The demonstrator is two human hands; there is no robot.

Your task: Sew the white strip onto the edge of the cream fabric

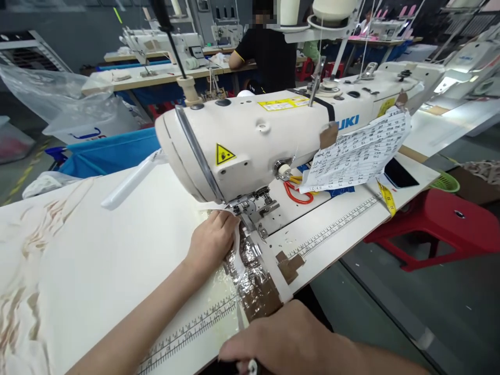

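Observation:
A white sewing machine [250, 140] stands across the table. My left hand [214, 234] is beside its needle area, fingers bent together at the edge of a narrow white fabric strip [238, 255]; its fingertips are partly hidden. My right hand [281, 338] is at the table's front edge, its fingers curled round a small tool, perhaps thread snips [253, 366], of which only a pale end and a thin blade show. Brown, shiny tape [258, 291] covers the surface between the hands. A white band [279, 276] runs from the machine toward the front edge.
Pale fabric [23, 260] lies at the left. Red-handled scissors [299, 194], a handwritten sheet [355, 151], a phone [400, 173] and a yellow tape measure [386, 198] are at the right. A red stool [441, 224] stands beside the table. A person [269, 57] sits beyond.

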